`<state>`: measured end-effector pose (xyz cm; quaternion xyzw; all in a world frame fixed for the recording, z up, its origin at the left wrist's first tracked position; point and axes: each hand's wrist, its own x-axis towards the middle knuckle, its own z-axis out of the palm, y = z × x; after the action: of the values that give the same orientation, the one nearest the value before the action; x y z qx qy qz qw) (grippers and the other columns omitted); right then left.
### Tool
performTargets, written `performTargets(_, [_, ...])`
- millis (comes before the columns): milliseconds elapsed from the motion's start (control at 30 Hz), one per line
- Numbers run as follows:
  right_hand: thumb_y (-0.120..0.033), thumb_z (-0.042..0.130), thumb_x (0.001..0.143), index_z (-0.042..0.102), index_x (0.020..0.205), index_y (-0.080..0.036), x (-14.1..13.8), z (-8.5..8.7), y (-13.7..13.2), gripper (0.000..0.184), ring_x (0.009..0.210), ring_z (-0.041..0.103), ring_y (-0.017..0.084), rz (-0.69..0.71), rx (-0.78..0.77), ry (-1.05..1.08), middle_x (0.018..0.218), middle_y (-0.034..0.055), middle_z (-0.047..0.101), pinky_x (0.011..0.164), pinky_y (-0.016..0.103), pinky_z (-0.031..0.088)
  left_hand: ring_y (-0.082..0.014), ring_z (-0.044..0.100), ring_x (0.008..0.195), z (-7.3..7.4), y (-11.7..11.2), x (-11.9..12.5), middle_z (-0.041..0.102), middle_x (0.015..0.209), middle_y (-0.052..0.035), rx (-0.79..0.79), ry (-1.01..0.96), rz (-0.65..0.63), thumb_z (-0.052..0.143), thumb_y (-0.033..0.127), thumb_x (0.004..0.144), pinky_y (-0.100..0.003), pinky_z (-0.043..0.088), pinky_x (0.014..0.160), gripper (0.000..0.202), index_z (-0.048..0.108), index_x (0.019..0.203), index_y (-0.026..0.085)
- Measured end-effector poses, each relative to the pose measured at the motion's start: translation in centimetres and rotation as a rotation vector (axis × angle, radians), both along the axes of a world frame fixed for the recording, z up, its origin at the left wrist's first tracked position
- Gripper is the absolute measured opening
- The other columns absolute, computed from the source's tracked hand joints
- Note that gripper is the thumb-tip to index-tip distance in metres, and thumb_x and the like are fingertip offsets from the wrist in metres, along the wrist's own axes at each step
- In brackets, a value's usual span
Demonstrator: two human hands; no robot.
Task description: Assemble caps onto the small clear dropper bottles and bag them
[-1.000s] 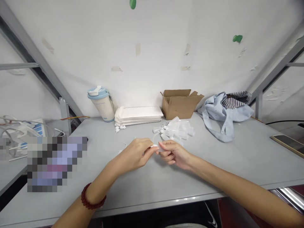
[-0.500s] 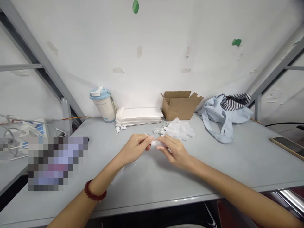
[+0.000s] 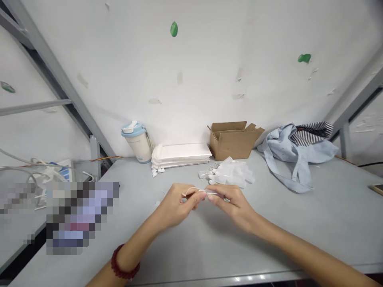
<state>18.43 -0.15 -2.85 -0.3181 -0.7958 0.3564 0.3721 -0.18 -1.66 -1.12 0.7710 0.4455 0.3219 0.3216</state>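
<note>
My left hand (image 3: pixel 179 203) is closed, with thumb and fingers pinched on a thin white cord (image 3: pixel 191 188) that curves up over its fingertips. Against it, fingertip to fingertip, my right hand (image 3: pixel 235 202) pinches a small translucent plastic piece (image 3: pixel 214 194), mostly covered by the fingers. Whether cord and piece are joined cannot be made out. Just beyond the right hand lies a loose pile of similar translucent plastic pieces (image 3: pixel 235 172) on the grey table (image 3: pixel 191 247).
Along the wall stand a lidded cup (image 3: pixel 139 145), a stack of white envelope-like packets (image 3: pixel 182 153), an open cardboard box (image 3: pixel 235 143) and a light blue cloth bag (image 3: pixel 287 143). A pixelated object (image 3: pixel 86 215) lies left, near tangled cables (image 3: pixel 38 171). White scraps (image 3: pixel 158 172) lie by the packets.
My view has tilted up and shifted left. The hands have come closer together, and the white cord now shows as a loop above the left fingertips. The plastic piece is more hidden by the right fingers.
</note>
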Motion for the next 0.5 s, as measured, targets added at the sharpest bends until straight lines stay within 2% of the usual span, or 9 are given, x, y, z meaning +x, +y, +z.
performTargets(67, [-0.040, 0.048, 0.087, 0.063, 0.076, -0.016, 0.0, 0.3, 0.3, 0.030, 0.052, 0.035, 0.009, 0.051, -0.278, 0.074, 0.057, -0.0020, 0.043, 0.050, 0.024, 0.030, -0.0100, 0.045, 0.054, -0.3, 0.0, 0.1, 0.048, 0.054, 0.0021, 0.019, 0.013, 0.009, 0.042, 0.038, 0.090, -0.021, 0.033, 0.050, 0.043, 0.045, 0.053, 0.017])
performTargets(133, [-0.043, 0.052, 0.083, 0.062, 0.075, -0.014, -0.1, 0.3, 0.8, 0.032, 0.047, 0.027, 0.008, 0.079, -0.484, 0.125, 0.053, -0.0042, 0.034, 0.045, 0.024, 0.023, -0.0099, 0.044, 0.054, -0.6, 0.1, 0.3, 0.047, 0.054, 0.0023, 0.031, 0.041, 0.012, 0.041, 0.037, 0.091, -0.021, 0.032, 0.050, 0.043, 0.044, 0.053, 0.017])
performTargets(167, [-0.044, 0.053, 0.081, 0.062, 0.074, -0.014, -0.1, 0.3, 1.1, 0.032, 0.045, 0.024, 0.007, 0.081, -0.538, 0.135, 0.052, -0.0051, 0.031, 0.044, 0.024, 0.021, -0.0100, 0.044, 0.054, -0.7, 0.3, 0.3, 0.047, 0.054, 0.0024, 0.041, 0.057, 0.019, 0.041, 0.037, 0.091, -0.021, 0.032, 0.050, 0.043, 0.044, 0.053, 0.017])
performTargets(233, [-0.043, 0.052, 0.081, 0.060, 0.070, -0.014, -0.3, 0.1, 1.8, 0.033, 0.045, 0.024, 0.008, 0.071, -0.547, 0.121, 0.050, -0.0056, 0.029, 0.044, 0.024, 0.021, -0.0105, 0.045, 0.055, -0.9, 0.8, 0.4, 0.048, 0.055, 0.0024, 0.066, 0.081, 0.052, 0.041, 0.037, 0.090, -0.022, 0.033, 0.052, 0.042, 0.045, 0.054, 0.017])
performTargets(300, [-0.042, 0.049, 0.084, 0.059, 0.068, -0.014, -0.4, -0.2, 2.5, 0.033, 0.047, 0.030, 0.009, 0.024, -0.420, 0.058, 0.051, -0.0046, 0.033, 0.047, 0.024, 0.025, -0.0114, 0.046, 0.057, -1.1, 1.8, -0.1, 0.050, 0.056, 0.0022, 0.077, 0.094, 0.095, 0.043, 0.038, 0.089, -0.022, 0.034, 0.054, 0.040, 0.049, 0.056, 0.017])
performTargets(400, [-0.037, 0.043, 0.090, 0.062, 0.078, -0.014, -0.1, -1.1, 3.4, 0.032, 0.057, 0.041, 0.012, -0.114, -0.027, -0.149, 0.062, 0.0000, 0.047, 0.055, 0.025, 0.032, -0.0138, 0.052, 0.060, -1.7, 3.9, -2.4, 0.058, 0.061, -0.0002, 0.057, 0.148, 0.158, 0.042, 0.039, 0.088, -0.022, 0.038, 0.056, 0.037, 0.057, 0.063, 0.016])
performTargets(500, [-0.028, 0.041, 0.091, 0.063, 0.095, -0.012, 0.6, -2.4, 3.9, 0.028, 0.061, 0.046, 0.014, -0.236, 0.349, -0.372, 0.076, 0.0061, 0.055, 0.057, 0.026, 0.034, -0.0203, 0.059, 0.078, -2.7, 6.0, -6.4, 0.068, 0.083, -0.0066, 0.195, 0.340, 0.365, 0.045, 0.032, 0.084, -0.028, 0.043, 0.070, 0.026, 0.065, 0.081, 0.016])
